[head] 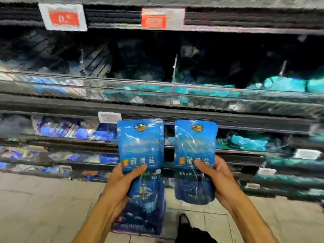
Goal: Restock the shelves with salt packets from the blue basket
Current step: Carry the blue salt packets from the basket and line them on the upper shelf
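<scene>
**Hands raise two salt packets before the shelves**

Left hand (121, 183) grips one blue packet (141, 151) at lower centre of the frame, thumb across its front; below it hangs more blue packaging, too blurred to count. Right hand (219, 179) grips a second packet (195, 155) just beside the first, the two upright and apart. Behind them run dark shelves (157, 106), blurred, holding blue packs at left and teal packs (284, 84) at right. Two red price tags (162, 19) sit on the top rail. Pale floor tiles (43, 204) fill the lower left. A dark shoe (184, 220) shows between the forearms.
</scene>
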